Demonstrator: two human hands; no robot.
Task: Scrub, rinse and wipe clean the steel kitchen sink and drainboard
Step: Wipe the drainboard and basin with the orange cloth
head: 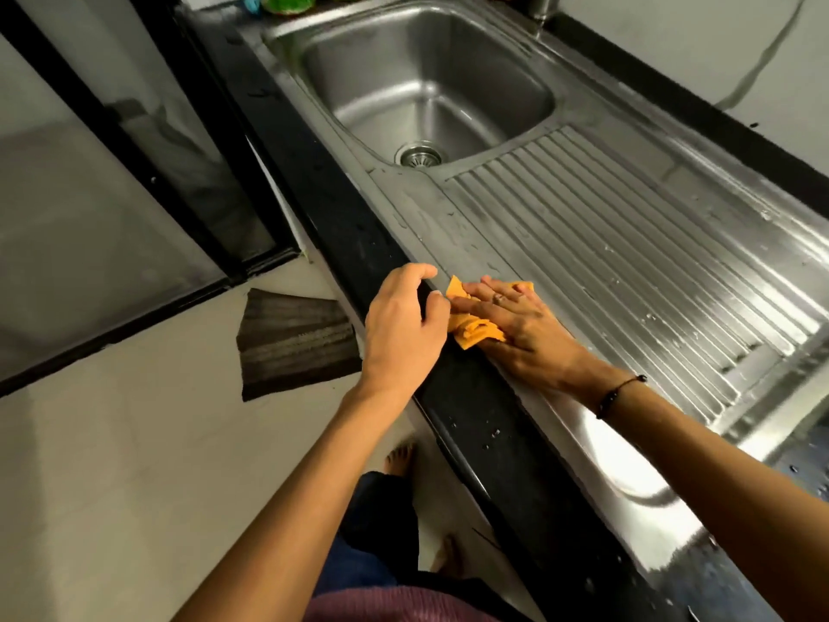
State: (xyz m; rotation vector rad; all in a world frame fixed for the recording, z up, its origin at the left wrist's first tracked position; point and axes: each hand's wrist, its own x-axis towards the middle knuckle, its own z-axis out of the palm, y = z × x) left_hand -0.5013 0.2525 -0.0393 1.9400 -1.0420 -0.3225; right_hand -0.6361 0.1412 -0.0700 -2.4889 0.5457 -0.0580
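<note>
One crumpled orange cleaning cloth (pixel 475 323) lies on the near flat rim of the single steel sink unit, left of its ribbed steel drainboard (pixel 628 244). The right hand (pixel 522 327) presses it flat with straight, spread fingers. The left hand (pixel 403 325) rests on the black countertop edge (pixel 341 226) just beside the cloth, fingers loosely curled, gripping nothing. One oval steel basin (pixel 426 83) with one round drain strainer (pixel 419 154) lies farther off. One dark striped floor mat (pixel 294 343) lies left.

Right hand (pixel 516 325) flat; left hand (pixel 403 325) loosely curled.
</note>
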